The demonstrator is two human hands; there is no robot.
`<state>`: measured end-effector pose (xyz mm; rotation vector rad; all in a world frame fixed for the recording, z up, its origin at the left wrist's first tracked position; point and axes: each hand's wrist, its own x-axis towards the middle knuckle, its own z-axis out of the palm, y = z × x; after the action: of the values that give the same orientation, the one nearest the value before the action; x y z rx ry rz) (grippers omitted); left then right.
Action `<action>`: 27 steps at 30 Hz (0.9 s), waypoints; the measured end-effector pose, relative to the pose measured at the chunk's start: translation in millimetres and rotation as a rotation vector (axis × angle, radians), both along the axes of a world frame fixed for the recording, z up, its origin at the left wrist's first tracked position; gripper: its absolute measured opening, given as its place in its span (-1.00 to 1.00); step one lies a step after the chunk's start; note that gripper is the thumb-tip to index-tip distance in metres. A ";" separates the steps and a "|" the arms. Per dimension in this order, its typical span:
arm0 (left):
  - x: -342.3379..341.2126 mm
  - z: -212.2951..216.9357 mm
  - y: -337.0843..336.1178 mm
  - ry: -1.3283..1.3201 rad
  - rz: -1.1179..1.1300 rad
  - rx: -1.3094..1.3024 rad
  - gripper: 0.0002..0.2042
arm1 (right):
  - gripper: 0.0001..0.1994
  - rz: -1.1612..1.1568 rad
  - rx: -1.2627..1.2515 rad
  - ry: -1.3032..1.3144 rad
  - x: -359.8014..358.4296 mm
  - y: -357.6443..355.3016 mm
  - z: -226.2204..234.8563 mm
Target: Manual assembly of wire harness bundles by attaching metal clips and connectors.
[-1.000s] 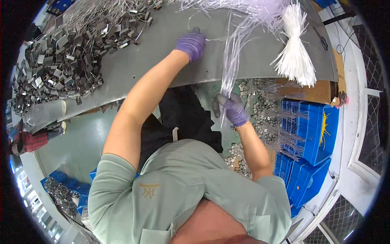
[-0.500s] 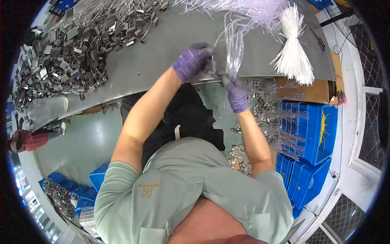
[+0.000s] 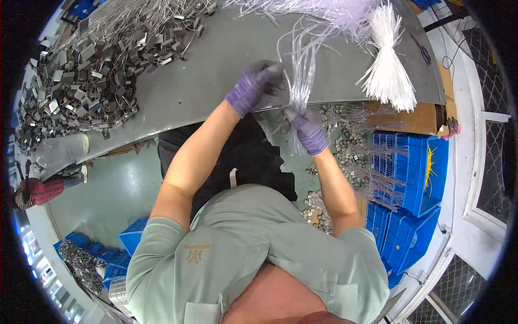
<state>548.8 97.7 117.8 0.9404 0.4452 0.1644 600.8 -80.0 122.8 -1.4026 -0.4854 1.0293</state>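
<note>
A loose bundle of clear, thin plastic strands (image 3: 302, 75) hangs over the table's near edge. My right hand (image 3: 307, 129), in a purple-grey glove, is closed around the bundle's lower part, and loose ends trail below it. My left hand (image 3: 256, 89), gloved alike, is just left of the strands with its fingers curled in. What those fingers hold, if anything, is too small or hidden to make out. The grey tabletop (image 3: 216, 70) lies under both hands' far side.
A heap of small metal parts with wires (image 3: 81, 92) covers the table's left. A tied white strand bundle (image 3: 389, 70) and lilac-tinted clear strands (image 3: 334, 13) lie at the right and far side. Blue crates (image 3: 418, 173) stand at right; wired parts (image 3: 350, 146) hang beneath the table.
My right hand has shifted a little left and toward me, drawing the strands along. My left hand has moved slightly left, and its fingers are farther from my right hand.
</note>
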 end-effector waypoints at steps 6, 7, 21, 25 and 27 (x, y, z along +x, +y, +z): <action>-16.8 23.3 -2.4 -0.049 -0.153 -0.221 -0.48 | -0.71 0.472 -0.350 -0.335 -10.0 13.4 -1.0; -17.6 33.0 6.8 -0.147 -0.157 -0.184 -0.49 | -0.71 0.473 -0.367 -0.320 -11.5 16.6 -3.8; -13.8 57.5 97.5 0.173 0.376 1.345 -0.45 | -0.66 -0.096 -0.360 -0.994 93.0 96.7 9.4; -59.3 -7.9 136.5 0.598 0.384 1.848 -0.41 | -0.63 0.081 -0.619 -1.257 95.8 100.0 -34.9; -69.0 -24.3 151.8 0.739 0.277 1.898 -0.42 | -0.63 -0.028 -0.450 -1.069 97.7 106.2 -45.4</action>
<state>479.7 249.5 93.5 2.8430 1.1356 0.5284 698.6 26.2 77.4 -2.3246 -1.0308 0.2755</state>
